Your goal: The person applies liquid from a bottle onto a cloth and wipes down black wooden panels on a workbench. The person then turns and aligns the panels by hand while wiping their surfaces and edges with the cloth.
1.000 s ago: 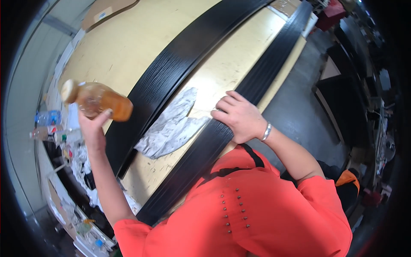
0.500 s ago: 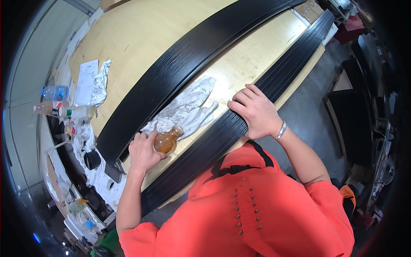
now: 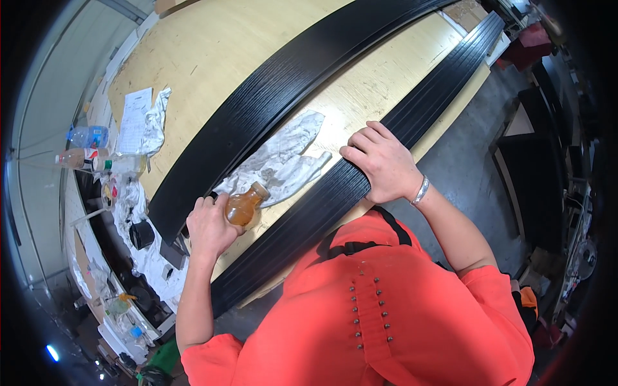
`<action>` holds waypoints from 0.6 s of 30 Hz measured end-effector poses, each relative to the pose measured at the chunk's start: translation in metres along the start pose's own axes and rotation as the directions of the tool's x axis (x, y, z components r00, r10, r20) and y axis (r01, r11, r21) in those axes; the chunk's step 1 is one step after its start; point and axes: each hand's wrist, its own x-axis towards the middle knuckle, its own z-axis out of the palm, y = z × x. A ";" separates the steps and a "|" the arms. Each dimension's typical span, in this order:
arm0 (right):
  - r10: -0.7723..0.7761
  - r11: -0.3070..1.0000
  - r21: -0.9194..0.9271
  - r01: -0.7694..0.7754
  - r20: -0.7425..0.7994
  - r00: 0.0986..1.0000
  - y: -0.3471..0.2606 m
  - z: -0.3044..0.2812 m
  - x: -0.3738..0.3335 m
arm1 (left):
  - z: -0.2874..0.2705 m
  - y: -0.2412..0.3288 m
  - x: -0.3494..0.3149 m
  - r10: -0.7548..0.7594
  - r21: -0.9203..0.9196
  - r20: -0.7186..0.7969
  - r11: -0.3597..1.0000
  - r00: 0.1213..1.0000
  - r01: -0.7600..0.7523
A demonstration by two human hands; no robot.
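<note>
My left hand [image 3: 209,226] is closed round the side of a small clear bottle [image 3: 244,203] of amber-brown liquid. The bottle tilts, its mouth toward a crumpled white cloth [image 3: 282,161]. A long black grooved plank [image 3: 297,217] runs diagonally along the near side of the table. My right hand [image 3: 386,162] grips this plank near its middle, with the fingers bent over its top face; the thumb is partly hidden. Beyond the cloth lies a second, wider black plank [image 3: 257,96] with a ribbed, shiny face.
At the left edge of the yellowish table [image 3: 187,58] lie papers [image 3: 135,119] and plastic bottles [image 3: 87,136]. A cluttered white-covered side shelf [image 3: 154,273] adjoins it. More black panels [image 3: 531,186] stand on the grey floor to the right.
My left hand and the bottle have shifted slightly left, and the bottle leans a little differently. My right hand stays at nearly the same spot on the plank.
</note>
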 end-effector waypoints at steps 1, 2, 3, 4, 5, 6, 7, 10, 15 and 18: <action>0.000 1.000 -0.001 0.000 0.000 1.000 0.000 0.001 0.000 | 0.000 0.002 0.000 0.000 -0.001 -0.001 1.000 1.000 0.000; -0.003 1.000 -0.003 0.002 -0.004 1.000 0.001 0.002 0.000 | -0.001 0.004 -0.001 0.021 -0.007 0.002 1.000 1.000 -0.021; -0.005 1.000 -0.006 0.004 -0.009 1.000 0.001 0.003 -0.001 | -0.001 0.006 -0.002 0.042 -0.014 0.005 0.999 0.999 -0.042; -0.006 1.000 -0.006 0.006 -0.009 1.000 0.001 0.003 -0.001 | 0.000 0.010 -0.002 0.041 -0.014 0.005 0.999 0.999 -0.041; -0.008 1.000 -0.009 0.008 -0.012 1.000 0.001 0.002 -0.001 | 0.000 0.014 0.000 0.058 -0.012 0.010 0.998 0.998 -0.058; -0.011 1.000 -0.013 0.011 -0.016 1.000 0.000 0.002 -0.001 | 0.000 0.016 0.001 0.075 -0.009 0.014 0.997 0.997 -0.075; -0.012 1.000 -0.013 0.012 -0.016 1.000 0.000 0.002 -0.001 | 0.001 0.015 0.001 0.074 -0.009 0.014 0.997 0.997 -0.073; -0.009 1.000 -0.008 0.009 -0.016 1.000 0.000 0.003 -0.002 | 0.001 0.013 0.003 0.070 -0.008 -0.030 0.997 0.997 -0.070; -0.008 1.000 -0.012 0.008 -0.012 1.000 0.001 0.005 -0.003 | -0.002 -0.004 -0.009 -0.056 0.045 0.016 0.997 0.998 0.055; -0.009 1.000 -0.006 0.008 -0.019 1.000 0.002 0.005 -0.003 | -0.002 -0.013 -0.022 -0.083 0.051 0.036 0.995 0.996 0.081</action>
